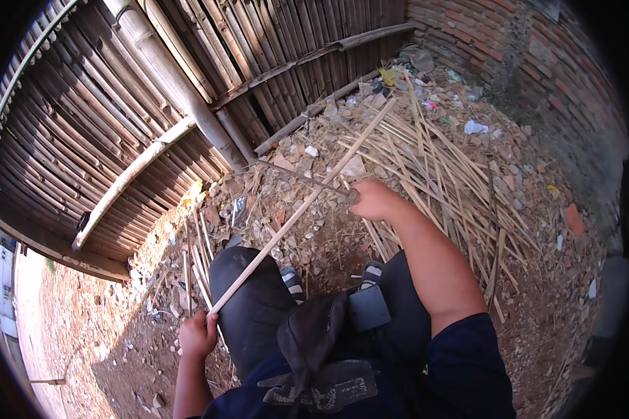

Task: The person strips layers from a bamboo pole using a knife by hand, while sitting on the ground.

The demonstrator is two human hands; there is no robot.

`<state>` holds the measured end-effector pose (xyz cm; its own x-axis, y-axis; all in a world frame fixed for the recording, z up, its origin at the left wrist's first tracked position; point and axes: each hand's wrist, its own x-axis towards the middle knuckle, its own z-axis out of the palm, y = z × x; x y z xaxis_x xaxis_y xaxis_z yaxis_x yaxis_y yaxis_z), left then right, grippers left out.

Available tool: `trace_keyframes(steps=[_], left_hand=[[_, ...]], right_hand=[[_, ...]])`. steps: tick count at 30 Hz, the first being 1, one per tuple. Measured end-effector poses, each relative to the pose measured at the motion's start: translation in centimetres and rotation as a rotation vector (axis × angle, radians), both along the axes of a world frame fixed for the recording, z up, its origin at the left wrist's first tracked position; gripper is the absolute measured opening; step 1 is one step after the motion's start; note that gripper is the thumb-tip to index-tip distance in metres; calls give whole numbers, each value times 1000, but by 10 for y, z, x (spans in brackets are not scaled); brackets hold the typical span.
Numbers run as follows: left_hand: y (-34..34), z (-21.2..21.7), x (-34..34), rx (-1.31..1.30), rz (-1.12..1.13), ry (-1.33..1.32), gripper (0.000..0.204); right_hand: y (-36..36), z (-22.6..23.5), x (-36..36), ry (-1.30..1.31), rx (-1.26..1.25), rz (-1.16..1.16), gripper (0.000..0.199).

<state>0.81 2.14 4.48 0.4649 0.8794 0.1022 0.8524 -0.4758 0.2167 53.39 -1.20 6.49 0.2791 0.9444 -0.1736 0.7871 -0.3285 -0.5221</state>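
Seemingly, shaving a stick point(272, 241) is underway, left grip point(198, 335) clamped on its near end, right grip point(372, 201) around a knife point(293, 174); the next stroke calls for steadiness.

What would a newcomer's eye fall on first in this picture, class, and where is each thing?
First, the long pale strip slanting across the middle, its lower end in the left hand; a thin dark tool in the right hand crosses it. Next, the tangled heap of loose strips right of centre. Lastly, the slatted wall filling the upper left.
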Motion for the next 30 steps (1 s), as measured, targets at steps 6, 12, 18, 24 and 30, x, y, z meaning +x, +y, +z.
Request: trace_keyframes(steps=[6, 12, 18, 24, 30], left_hand=[[2, -9, -6, 25, -28, -39, 40], [-4, 2, 3, -42, 23, -2, 41], [-1, -7, -3, -12, 22, -3, 39], [3, -1, -2, 18, -17, 21, 38], [1, -8, -4, -20, 27, 6, 37]], right_hand=[[4, 8, -10, 2, -33, 50, 31], [5, -4, -3, -32, 9, 20, 31], [3, 0, -6, 4, 3, 29, 37], [-2, 7, -4, 18, -67, 39, 38], [1, 4, -7, -10, -13, 31, 35]])
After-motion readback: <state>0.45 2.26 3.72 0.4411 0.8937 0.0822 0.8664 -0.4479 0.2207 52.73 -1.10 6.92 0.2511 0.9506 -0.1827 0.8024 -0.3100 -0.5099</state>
